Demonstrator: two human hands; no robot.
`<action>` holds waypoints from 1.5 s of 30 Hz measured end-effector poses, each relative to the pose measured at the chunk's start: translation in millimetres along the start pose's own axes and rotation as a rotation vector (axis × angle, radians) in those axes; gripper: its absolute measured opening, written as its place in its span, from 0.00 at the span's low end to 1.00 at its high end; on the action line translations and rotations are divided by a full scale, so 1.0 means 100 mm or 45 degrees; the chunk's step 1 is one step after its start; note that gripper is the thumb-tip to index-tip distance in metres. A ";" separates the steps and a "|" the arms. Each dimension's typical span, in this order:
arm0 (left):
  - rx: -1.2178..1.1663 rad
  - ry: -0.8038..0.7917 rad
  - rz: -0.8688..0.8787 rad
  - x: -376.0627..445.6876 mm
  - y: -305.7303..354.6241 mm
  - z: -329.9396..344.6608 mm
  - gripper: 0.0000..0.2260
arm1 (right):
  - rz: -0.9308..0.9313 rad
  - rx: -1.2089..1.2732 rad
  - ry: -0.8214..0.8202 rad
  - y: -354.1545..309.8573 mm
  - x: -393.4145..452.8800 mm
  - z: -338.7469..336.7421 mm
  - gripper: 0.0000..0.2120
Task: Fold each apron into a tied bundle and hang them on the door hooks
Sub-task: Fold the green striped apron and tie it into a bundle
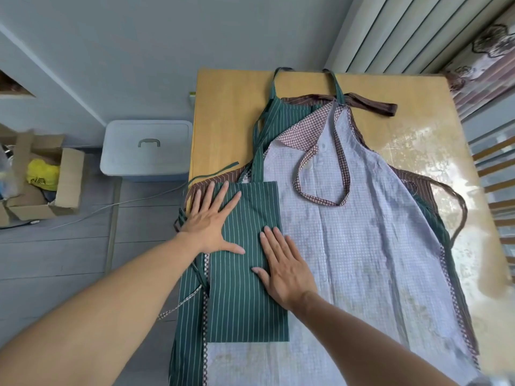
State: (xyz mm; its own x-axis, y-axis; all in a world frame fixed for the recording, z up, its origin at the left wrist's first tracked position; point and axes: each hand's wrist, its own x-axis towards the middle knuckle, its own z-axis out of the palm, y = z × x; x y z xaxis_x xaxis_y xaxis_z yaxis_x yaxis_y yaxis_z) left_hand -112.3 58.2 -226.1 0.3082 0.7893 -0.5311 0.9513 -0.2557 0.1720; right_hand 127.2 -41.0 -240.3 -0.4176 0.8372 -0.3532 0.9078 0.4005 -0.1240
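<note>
A green apron with thin white stripes lies folded into a long panel [245, 302] on the left part of the wooden table [228, 107]. My left hand [211, 221] presses flat on the panel's upper left edge, fingers spread. My right hand [284, 263] presses flat on its right edge. Beneath it a pale lilac checked apron [362, 232] lies spread open, its checked neck loop [320, 176] resting on top. A brown striped apron [373, 103] lies under both, showing at the top and right edge.
A grey lidded storage box [146, 149] stands on the floor left of the table. Further left sits an open cardboard box [47, 179] with a yellow bag inside. A cable runs across the floor. Curtains hang at the back right, and wooden chair slats [498, 190] stand by the right edge.
</note>
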 end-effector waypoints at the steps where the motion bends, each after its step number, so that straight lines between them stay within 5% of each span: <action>1: -0.028 0.005 -0.008 0.03 -0.02 -0.01 0.60 | -0.002 0.003 0.001 0.00 0.00 0.01 0.36; 10: 0.276 0.083 -0.103 0.06 0.20 -0.21 0.60 | -0.055 -0.001 -0.157 0.02 0.03 -0.13 0.36; 16: 0.175 0.424 0.434 -0.69 0.48 0.12 0.35 | 0.003 0.021 -0.004 0.00 -0.29 -0.29 0.31; 21: 0.307 -0.049 0.498 -1.29 0.46 0.70 0.36 | -0.106 0.142 0.020 -0.33 -1.12 -0.01 0.33; 26: 0.291 -0.134 0.452 -1.34 0.53 0.64 0.46 | 0.026 0.076 -0.055 -0.62 -1.33 0.14 0.32; 32: 0.015 -0.118 0.489 -1.56 0.44 0.66 0.53 | 0.228 0.355 0.236 -0.65 -1.22 -0.03 0.21; 38: -0.507 0.086 0.239 -1.80 0.44 0.57 0.27 | 0.364 0.908 0.525 -0.52 -1.19 -0.67 0.05; 43: -1.048 0.046 0.006 -1.82 0.50 0.30 0.06 | 0.367 0.807 0.319 -0.33 -1.12 -0.89 0.14; 45: -1.152 0.002 -0.031 -1.82 0.55 0.23 0.18 | 0.416 0.834 0.287 -0.30 -1.12 -0.93 0.14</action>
State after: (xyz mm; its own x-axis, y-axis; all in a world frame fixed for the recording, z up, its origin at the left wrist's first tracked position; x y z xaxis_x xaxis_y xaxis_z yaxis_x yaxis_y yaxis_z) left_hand -116.5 -112.9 -139.3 0.2874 0.7894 -0.5424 0.5942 0.2971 0.7474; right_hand 143.3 -112.5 -110.5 -0.0576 0.9589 -0.2778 0.7939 -0.1247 -0.5951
